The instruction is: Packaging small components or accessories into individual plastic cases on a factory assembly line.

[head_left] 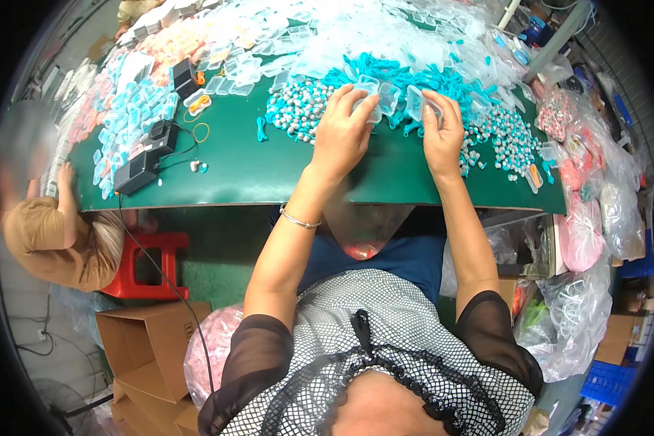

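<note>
Head-worn fisheye view downward, close above both hands (339,138)

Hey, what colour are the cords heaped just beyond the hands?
The cords are turquoise; the head view shows them.

The right grip (443,138) partly hides a clear plastic case (414,104).

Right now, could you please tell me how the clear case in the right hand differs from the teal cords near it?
The clear case is see-through and boxy, while the teal cords are solidly coloured and stringy. The case is held in the right hand; the cords lie heaped on the green table.
</note>
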A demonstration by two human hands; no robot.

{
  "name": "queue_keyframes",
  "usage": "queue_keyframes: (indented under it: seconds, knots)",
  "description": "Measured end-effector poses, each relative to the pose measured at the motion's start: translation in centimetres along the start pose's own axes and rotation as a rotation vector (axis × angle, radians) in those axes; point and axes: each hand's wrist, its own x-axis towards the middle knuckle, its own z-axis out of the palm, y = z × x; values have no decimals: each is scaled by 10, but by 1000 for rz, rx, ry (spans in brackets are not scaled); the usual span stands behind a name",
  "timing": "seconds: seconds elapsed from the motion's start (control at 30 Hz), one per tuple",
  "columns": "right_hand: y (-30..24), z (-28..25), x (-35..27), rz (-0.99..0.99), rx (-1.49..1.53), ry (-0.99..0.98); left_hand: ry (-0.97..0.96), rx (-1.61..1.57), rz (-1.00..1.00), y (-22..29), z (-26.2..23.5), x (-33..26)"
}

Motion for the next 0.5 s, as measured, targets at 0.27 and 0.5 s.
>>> queue_keyframes:
  seconds: [0.27, 0.5]
  knots:
    - [-10, -26, -52, 259, -233, -119, -272, -109, -52, 44, -15, -55]
    - [-34, -52, -65, -1, -487, -476, -279, -201, -101, 39, -37, -63]
